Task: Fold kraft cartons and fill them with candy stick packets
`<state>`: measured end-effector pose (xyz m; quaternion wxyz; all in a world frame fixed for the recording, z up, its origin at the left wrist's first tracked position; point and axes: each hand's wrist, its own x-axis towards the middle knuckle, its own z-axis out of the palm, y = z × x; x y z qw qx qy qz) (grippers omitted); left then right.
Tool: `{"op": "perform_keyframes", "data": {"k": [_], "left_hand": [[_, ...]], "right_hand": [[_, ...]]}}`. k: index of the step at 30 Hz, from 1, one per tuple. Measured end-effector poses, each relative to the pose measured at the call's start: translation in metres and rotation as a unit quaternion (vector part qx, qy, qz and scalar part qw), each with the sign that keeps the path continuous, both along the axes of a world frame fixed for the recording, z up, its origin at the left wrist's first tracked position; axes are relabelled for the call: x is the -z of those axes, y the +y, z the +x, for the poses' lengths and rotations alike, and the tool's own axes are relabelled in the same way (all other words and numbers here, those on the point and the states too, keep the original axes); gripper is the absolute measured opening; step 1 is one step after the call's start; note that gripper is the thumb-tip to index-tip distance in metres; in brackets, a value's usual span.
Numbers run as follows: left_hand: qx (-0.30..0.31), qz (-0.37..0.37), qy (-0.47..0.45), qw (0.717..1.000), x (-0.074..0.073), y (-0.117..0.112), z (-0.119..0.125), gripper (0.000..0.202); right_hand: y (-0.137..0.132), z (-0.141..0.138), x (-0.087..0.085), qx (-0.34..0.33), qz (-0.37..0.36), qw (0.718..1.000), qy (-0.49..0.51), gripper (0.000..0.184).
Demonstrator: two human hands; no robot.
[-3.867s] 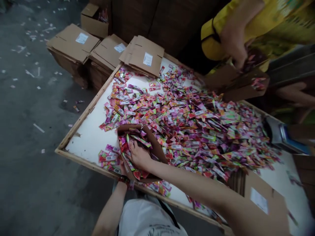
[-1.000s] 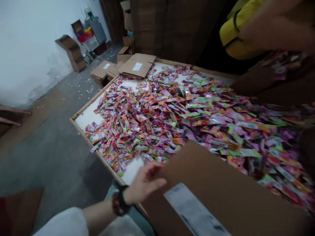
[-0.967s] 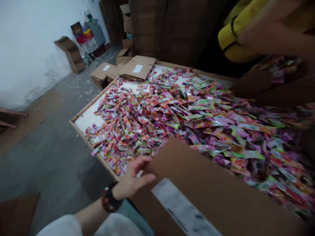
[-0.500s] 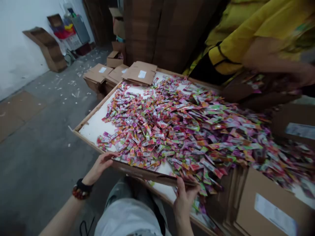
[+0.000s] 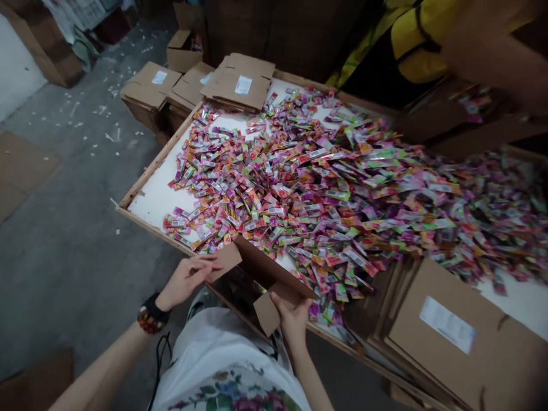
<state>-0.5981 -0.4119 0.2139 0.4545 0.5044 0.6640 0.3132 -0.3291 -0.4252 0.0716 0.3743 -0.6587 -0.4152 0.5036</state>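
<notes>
A brown cardboard box (image 5: pixel 274 266) is held at the near edge of the table, its walls unfolded and its end flaps standing out. My left hand (image 5: pixel 187 281) has its fingers against the left flap, pinching it at the edge. On the other side, my right hand (image 5: pixel 293 322) grips the right end of the box, the thumb on the inner side near a small flap. Just beyond the box lies a wide heap of small, colourful wrapped packets (image 5: pixel 308 194). The bottom of the box is mostly hidden in shadow.
The white table (image 5: pixel 156 191) has a raised wooden rim. Flattened cartons (image 5: pixel 466 365) with a label lie at right, and more cartons (image 5: pixel 244 85) rest on the far left corner. A co-worker in a yellow sleeve (image 5: pixel 417 43) stands across the table. Scraps litter the floor (image 5: pixel 85 188).
The cardboard box has gone from flat to opened out, with flaps now standing up. Both hands have come nearer together, and the camera view has tilted further down.
</notes>
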Motion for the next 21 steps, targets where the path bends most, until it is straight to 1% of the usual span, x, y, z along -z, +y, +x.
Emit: {"op": "perform_keyframes", "data": {"k": [1, 2, 3, 4, 5, 6, 7, 8, 9, 10, 11, 12, 13, 14, 15, 16, 17, 18, 19, 20, 21], "left_hand": [[0.025, -0.012, 0.037, 0.999, -0.001, 0.007, -0.001, 0.038], [0.031, -0.015, 0.083, 0.996, 0.0, 0.014, -0.001, 0.038], [0.024, -0.008, 0.13, 0.991, 0.004, 0.021, 0.001, 0.036], [0.012, 0.005, 0.179, 0.984, 0.011, 0.028, 0.004, 0.032], [-0.003, 0.017, 0.226, 0.974, 0.02, 0.033, 0.007, 0.027], [-0.02, 0.026, 0.265, 0.964, 0.031, 0.037, 0.009, 0.024], [-0.041, 0.031, 0.292, 0.955, 0.042, 0.038, 0.01, 0.024], [-0.068, 0.034, 0.3, 0.951, 0.052, 0.038, 0.008, 0.028], [-0.098, 0.036, 0.287, 0.952, 0.06, 0.036, 0.004, 0.034], [-0.13, 0.036, 0.254, 0.958, 0.066, 0.033, -0.002, 0.041], [-0.154, 0.037, 0.216, 0.964, 0.069, 0.03, -0.01, 0.048], [-0.16, 0.037, 0.186, 0.969, 0.068, 0.028, -0.017, 0.054], [-0.138, 0.037, 0.175, 0.974, 0.064, 0.026, -0.023, 0.062], [-0.084, 0.039, 0.183, 0.979, 0.057, 0.027, -0.027, 0.074], [-0.005, 0.042, 0.202, 0.979, 0.05, 0.029, -0.028, 0.089], [0.092, 0.045, 0.221, 0.97, 0.042, 0.034, -0.026, 0.103], [0.191, 0.044, 0.235, 0.952, 0.037, 0.04, -0.022, 0.111], [0.279, 0.04, 0.236, 0.93, 0.033, 0.048, -0.016, 0.115], [0.349, 0.035, 0.227, 0.909, 0.033, 0.057, -0.01, 0.114], [0.399, 0.031, 0.212, 0.892, 0.035, 0.065, -0.004, 0.111], [0.43, 0.03, 0.197, 0.881, 0.04, 0.074, 0.0, 0.11]], "right_hand": [[0.011, 0.001, -0.002, -0.002, -0.023, 0.999, 0.036, 0.102], [0.022, 0.004, -0.007, -0.015, -0.035, 0.997, 0.069, 0.097], [0.034, 0.009, -0.017, -0.04, -0.029, 0.995, 0.092, 0.088], [0.044, 0.014, -0.029, -0.091, -0.004, 0.991, 0.102, 0.076], [0.053, 0.019, -0.043, -0.161, 0.036, 0.982, 0.094, 0.062], [0.06, 0.023, -0.056, -0.239, 0.081, 0.965, 0.068, 0.053], [0.064, 0.025, -0.068, -0.313, 0.127, 0.941, 0.03, 0.049], [0.065, 0.025, -0.077, -0.382, 0.17, 0.908, -0.014, 0.05], [0.065, 0.024, -0.083, -0.444, 0.212, 0.869, -0.059, 0.054], [0.062, 0.021, -0.084, -0.495, 0.251, 0.826, -0.1, 0.061], [0.059, 0.018, -0.083, -0.535, 0.285, 0.784, -0.134, 0.069], [0.056, 0.015, -0.08, -0.562, 0.308, 0.75, -0.16, 0.075], [0.055, 0.013, -0.075, -0.578, 0.32, 0.728, -0.183, 0.081], [0.055, 0.011, -0.071, -0.582, 0.321, 0.719, -0.203, 0.087], [0.056, 0.009, -0.067, -0.578, 0.315, 0.72, -0.221, 0.091], [0.059, 0.008, -0.066, -0.573, 0.305, 0.723, -0.236, 0.092], [0.062, 0.007, -0.065, -0.573, 0.295, 0.723, -0.249, 0.09], [0.065, 0.006, -0.066, -0.579, 0.287, 0.718, -0.26, 0.086], [0.067, 0.005, -0.068, -0.588, 0.282, 0.708, -0.269, 0.082], [0.068, 0.004, -0.07, -0.598, 0.278, 0.698, -0.279, 0.08], [0.068, 0.003, -0.072, -0.606, 0.273, 0.688, -0.292, 0.082]]}}
